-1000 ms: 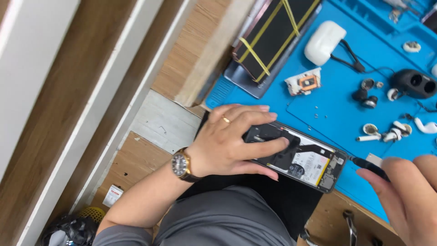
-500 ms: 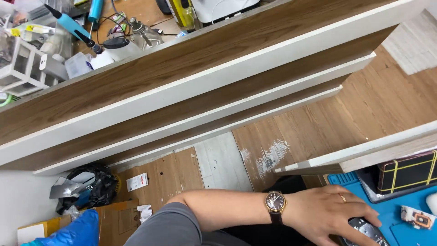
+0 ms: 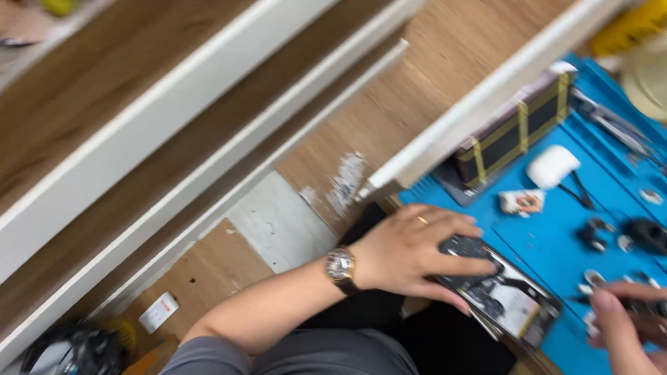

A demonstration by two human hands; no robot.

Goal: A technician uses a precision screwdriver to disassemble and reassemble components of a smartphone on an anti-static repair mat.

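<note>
Your left hand [image 3: 410, 253] lies palm-down on the opened phone [image 3: 501, 292], fingers spread across its near end and pressing it flat; a ring sits on one finger and a wristwatch [image 3: 341, 267] on the wrist behind it. The phone rests on the blue mat [image 3: 556, 236], which covers the surface, at the mat's near edge, its back removed so that the dark boards and pale battery show.

Your right hand [image 3: 625, 326] sits just beyond the phone's far end, at the frame's lower right corner. It is clenched around a thin dark tool [image 3: 643, 305], though blur prevents telling what kind of tool it is or whether its tip touches the phone.

Farther up the mat from the phone lie a small orange-and-white component [image 3: 522, 202], a white earbud case [image 3: 552, 167] and several small dark parts [image 3: 646, 236]. Beyond those, at the mat's upper edge, stands a black box bound with yellow tape [image 3: 517, 135]. Left of the phone, past the mat's edge, the wooden floor [image 3: 445, 48] and white-edged boards [image 3: 208, 104] are in view.
</note>
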